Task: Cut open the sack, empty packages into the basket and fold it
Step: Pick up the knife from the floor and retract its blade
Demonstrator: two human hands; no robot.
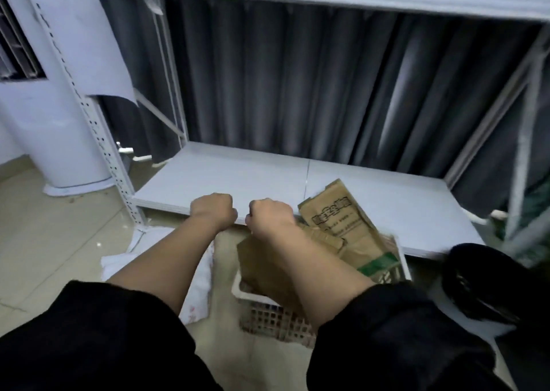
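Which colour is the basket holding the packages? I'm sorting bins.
White: a latticed plastic basket, seen in the head view.

Brown printed packages, white lattice basket, dark grey curtain.

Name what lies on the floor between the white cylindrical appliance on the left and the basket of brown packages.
In the head view, a crumpled white sack lies on the tiled floor between the white appliance and the basket; the person's left forearm crosses above it.

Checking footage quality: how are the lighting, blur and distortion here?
Head view: dim, bluish light; the brown packages in the basket and the shelf frame at right are motion-blurred; wide-angle bending curves the upright post; both hands read fairly sharp.
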